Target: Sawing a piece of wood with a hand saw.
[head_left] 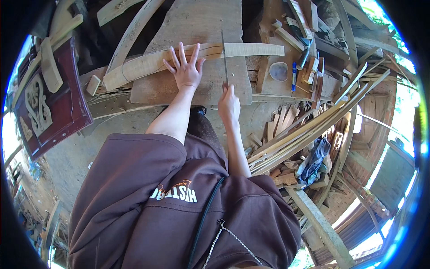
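A pale, gently curved wooden piece (pixel 253 50) with drawn dark lines lies across a wide, rough plank (pixel 179 20) on the bench. My left hand (pixel 185 69) rests spread on this piece, left of a thin saw blade (pixel 225 65). The blade crosses the piece, pointing away from me. My right hand (pixel 229 102) is closed around the saw's near end; its handle is mostly hidden by my fingers.
Carved red-brown panel (pixel 51 127) at left, loose curved boards (pixel 125 40) above it. At right: blue marker (pixel 294 76), round dish (pixel 278 71), wood offcuts (pixel 309 67), long strips (pixel 313 125) reaching out over a scrap heap with a dark plastic sheet (pixel 313 159).
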`<state>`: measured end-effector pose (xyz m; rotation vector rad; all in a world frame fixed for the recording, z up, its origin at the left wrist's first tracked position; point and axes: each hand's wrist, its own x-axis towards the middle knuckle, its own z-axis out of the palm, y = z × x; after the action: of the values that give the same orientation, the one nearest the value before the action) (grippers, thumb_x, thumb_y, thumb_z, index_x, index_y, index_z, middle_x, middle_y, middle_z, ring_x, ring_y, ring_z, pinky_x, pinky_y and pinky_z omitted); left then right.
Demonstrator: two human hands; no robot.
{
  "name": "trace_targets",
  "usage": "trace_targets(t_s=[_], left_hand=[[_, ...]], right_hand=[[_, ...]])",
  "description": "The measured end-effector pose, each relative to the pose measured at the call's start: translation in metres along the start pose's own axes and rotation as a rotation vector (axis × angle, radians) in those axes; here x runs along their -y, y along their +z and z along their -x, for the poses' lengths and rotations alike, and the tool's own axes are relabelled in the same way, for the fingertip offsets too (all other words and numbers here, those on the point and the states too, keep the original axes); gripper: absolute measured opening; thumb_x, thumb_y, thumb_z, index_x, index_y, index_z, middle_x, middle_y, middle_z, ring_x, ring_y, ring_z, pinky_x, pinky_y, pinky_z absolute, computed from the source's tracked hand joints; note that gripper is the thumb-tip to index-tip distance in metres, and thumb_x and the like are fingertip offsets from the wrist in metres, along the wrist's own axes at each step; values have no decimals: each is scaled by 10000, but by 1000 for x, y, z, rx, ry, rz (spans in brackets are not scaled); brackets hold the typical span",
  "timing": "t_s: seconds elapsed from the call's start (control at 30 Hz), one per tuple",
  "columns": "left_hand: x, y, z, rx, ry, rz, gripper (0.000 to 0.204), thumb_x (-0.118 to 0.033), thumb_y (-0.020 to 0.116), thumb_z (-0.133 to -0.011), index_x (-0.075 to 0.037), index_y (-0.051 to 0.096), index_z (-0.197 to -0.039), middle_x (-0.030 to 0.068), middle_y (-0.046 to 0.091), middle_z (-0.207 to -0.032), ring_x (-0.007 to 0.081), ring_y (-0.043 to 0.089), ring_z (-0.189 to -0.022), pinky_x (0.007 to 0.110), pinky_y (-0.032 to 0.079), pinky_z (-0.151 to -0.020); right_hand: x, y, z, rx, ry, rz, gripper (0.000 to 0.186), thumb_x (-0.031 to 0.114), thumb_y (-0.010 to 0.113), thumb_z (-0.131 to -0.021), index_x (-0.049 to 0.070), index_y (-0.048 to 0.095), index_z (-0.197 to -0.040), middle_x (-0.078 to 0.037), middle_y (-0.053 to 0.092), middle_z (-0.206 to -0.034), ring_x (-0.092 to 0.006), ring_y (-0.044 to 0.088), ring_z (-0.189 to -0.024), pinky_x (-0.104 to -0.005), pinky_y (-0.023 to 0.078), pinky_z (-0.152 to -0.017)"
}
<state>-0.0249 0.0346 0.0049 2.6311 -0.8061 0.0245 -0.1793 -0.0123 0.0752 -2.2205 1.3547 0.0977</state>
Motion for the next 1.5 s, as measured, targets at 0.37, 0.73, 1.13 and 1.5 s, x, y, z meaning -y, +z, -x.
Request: trace_targets(t_s=[0.37,0.73,1.13,1.5], left_hand=[[-2,2,-1,36,-11,-8,508,-572,304,-973,-484,240,-1469,97,144,-1594,381,58,-1465,679,-57,-1089],[-4,1,-1,29,-23,-17,511,-578,312,-968,-483,254,-1467,100,157,-1590,382,71,-1462,671,-63,-1091],[-8,2,-1,38,-7,-31,512,-575,310,-968,-478,258,-1468,104,147,-1592,386,34,-1465,676,-79,-1084],[-8,2,-4,-14,12,-31,515,-573,314,-967,-465,269,-1469,123,186,-1579,409,94,-1452,680,-55,-1085]], right_hand=[[-17,9,19,-29,6,-3,226,248,381,-1003,31,444,-1003,-292,626,-715,-473,622,-686,-579,476,-607],[-12,13,13,-53,3,28,224,242,405,-997,24,451,-1024,-280,630,-712,-456,626,-661,-565,482,-582],[4,7,-27,-97,-18,28,238,248,386,-1000,22,455,-1026,-286,636,-742,-458,633,-716,-552,491,-625],[-3,11,-5,-52,35,12,220,236,407,-992,19,432,-1016,-281,625,-691,-459,627,-664,-560,487,-590]])
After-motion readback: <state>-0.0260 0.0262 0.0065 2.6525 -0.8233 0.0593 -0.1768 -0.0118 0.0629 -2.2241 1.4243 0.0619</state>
